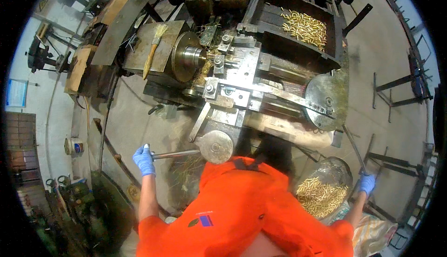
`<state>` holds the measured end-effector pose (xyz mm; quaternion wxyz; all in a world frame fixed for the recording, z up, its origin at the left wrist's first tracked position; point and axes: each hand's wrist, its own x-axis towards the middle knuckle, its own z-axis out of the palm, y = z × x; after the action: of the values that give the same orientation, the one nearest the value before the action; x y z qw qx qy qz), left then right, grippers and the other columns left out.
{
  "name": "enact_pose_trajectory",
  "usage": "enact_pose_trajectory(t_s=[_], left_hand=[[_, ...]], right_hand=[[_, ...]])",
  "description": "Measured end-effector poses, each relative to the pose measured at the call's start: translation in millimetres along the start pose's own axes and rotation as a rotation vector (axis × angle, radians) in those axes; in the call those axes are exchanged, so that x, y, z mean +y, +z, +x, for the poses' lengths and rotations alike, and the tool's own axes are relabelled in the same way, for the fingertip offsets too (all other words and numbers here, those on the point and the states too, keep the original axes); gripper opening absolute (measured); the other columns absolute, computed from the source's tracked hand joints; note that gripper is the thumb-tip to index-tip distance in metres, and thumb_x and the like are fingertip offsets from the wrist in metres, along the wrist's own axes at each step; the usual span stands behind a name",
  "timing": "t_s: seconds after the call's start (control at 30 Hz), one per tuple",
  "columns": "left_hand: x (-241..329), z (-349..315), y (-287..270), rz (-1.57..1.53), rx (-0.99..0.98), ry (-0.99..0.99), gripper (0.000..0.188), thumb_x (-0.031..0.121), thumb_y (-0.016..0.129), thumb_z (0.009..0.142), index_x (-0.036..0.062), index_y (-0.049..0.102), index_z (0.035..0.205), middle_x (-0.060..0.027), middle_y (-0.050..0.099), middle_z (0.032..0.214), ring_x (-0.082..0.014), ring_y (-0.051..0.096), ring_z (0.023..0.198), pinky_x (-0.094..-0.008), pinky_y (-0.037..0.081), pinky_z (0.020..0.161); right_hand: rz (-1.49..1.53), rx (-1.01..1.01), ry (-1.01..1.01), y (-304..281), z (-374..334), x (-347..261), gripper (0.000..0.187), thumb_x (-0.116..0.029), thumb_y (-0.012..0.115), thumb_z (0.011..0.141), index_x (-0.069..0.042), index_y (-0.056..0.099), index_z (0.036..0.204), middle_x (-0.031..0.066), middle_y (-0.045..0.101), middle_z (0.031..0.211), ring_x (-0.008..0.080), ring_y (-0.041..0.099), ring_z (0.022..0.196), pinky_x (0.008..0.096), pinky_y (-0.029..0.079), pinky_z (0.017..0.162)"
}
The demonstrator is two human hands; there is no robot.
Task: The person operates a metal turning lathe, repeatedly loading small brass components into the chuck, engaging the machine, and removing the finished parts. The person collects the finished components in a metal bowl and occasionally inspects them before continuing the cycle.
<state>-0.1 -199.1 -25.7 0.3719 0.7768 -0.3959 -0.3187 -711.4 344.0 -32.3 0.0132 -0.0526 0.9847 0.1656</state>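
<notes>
Both my hands wear blue gloves. My left hand is closed round the end of a metal crank lever, its thumb sticking up. The lever runs to a round disc at the front of a small lathe. On the right, my right hand grips the lower end of a long dark lever, which rises toward the lathe's right end. Across the middle lies the lathe's tool slide, with bolted tool holders. Its chuck faces them, and a small brass-coloured piece shows at the chuck's nose.
A dark metal tray at the back right holds many small brass pieces. More fill a basin beside my right arm. A wooden-handled brush lies on the headstock. Dark machinery stands lower left, and a woven sack lower right.
</notes>
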Motion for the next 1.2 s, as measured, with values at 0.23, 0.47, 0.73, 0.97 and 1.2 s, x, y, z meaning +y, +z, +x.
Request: enact_pose_trajectory(t_s=[0.23,0.47,0.73,0.97,1.2], left_hand=[[-5,2,-1,0.009,0.015,0.031,0.011,0.011,0.064,0.081,0.0008,0.064,0.084,-0.004,0.057,0.057,-0.0103,0.049,0.041,-0.0245,0.036,0.033],[-1,1,0,0.008,0.016,0.021,0.01,0.011,0.064,0.082,0.0014,0.064,0.081,-0.0036,0.055,0.054,-0.0101,0.046,0.037,-0.0248,0.035,0.032],[1,0,-15,0.036,-0.045,0.089,0.013,0.012,0.064,0.082,0.0021,0.062,0.074,-0.0026,0.055,0.055,-0.0095,0.046,0.04,-0.0255,0.035,0.034],[-4,6,-17,0.117,-0.067,0.207,0.015,0.013,0.063,0.082,-0.0024,0.065,0.078,-0.0031,0.059,0.063,-0.0089,0.05,0.048,-0.026,0.042,0.043],[66,-22,-28,0.544,-0.088,0.475,0.02,0.019,0.064,0.08,0.0038,0.067,0.093,-0.0141,0.065,0.074,-0.0224,0.062,0.064,-0.0323,0.049,0.064]], right_hand=[[-0.007,-0.027,0.017,13,3,9,0.05,-0.05,0.064,0.07,-0.001,0.061,0.079,0.0225,0.063,0.087,0.037,0.06,0.083,0.0416,0.046,0.077],[-0.007,-0.029,0.035,-2,-11,-3,0.05,-0.049,0.066,0.07,0.0,0.062,0.083,0.0233,0.063,0.084,0.0359,0.061,0.082,0.0426,0.047,0.075],[0.005,-0.041,0.062,-12,-15,-18,0.045,-0.045,0.068,0.069,-0.002,0.063,0.083,0.022,0.064,0.09,0.0373,0.06,0.088,0.0434,0.048,0.077],[0.054,-0.044,0.031,-11,-19,-12,0.051,-0.047,0.067,0.067,0.001,0.063,0.085,0.0228,0.063,0.092,0.0369,0.061,0.087,0.0439,0.048,0.079],[0.037,-0.105,0.066,-22,-27,-24,0.055,-0.044,0.065,0.067,0.005,0.062,0.092,0.0259,0.062,0.095,0.037,0.061,0.091,0.0416,0.048,0.08]])
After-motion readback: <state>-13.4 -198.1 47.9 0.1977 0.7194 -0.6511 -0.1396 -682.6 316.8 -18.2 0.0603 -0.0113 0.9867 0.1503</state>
